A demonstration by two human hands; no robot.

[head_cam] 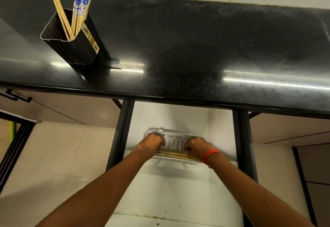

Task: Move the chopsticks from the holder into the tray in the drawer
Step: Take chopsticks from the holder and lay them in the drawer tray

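Note:
A black holder (pixel 71 41) stands on the dark counter at the upper left, with several chopsticks (pixel 75 14) sticking out of it, some bare wood and some in blue-and-white wrappers. Below the counter an open white drawer (pixel 171 187) holds a pale tray (pixel 172 142). Several wooden chopsticks (pixel 175 154) lie lengthwise along the tray's near side. My left hand (pixel 151 143) is curled over their left ends and my right hand (pixel 196 147) over their right ends. Both hands sit inside the tray and hide its two ends.
The black counter (pixel 196 48) has a shiny front edge that overhangs the drawer's back. Dark rails (pixel 121 134) run along both drawer sides. Beige cabinet fronts flank the drawer, and a tiled floor (pixel 62 155) lies at the lower left.

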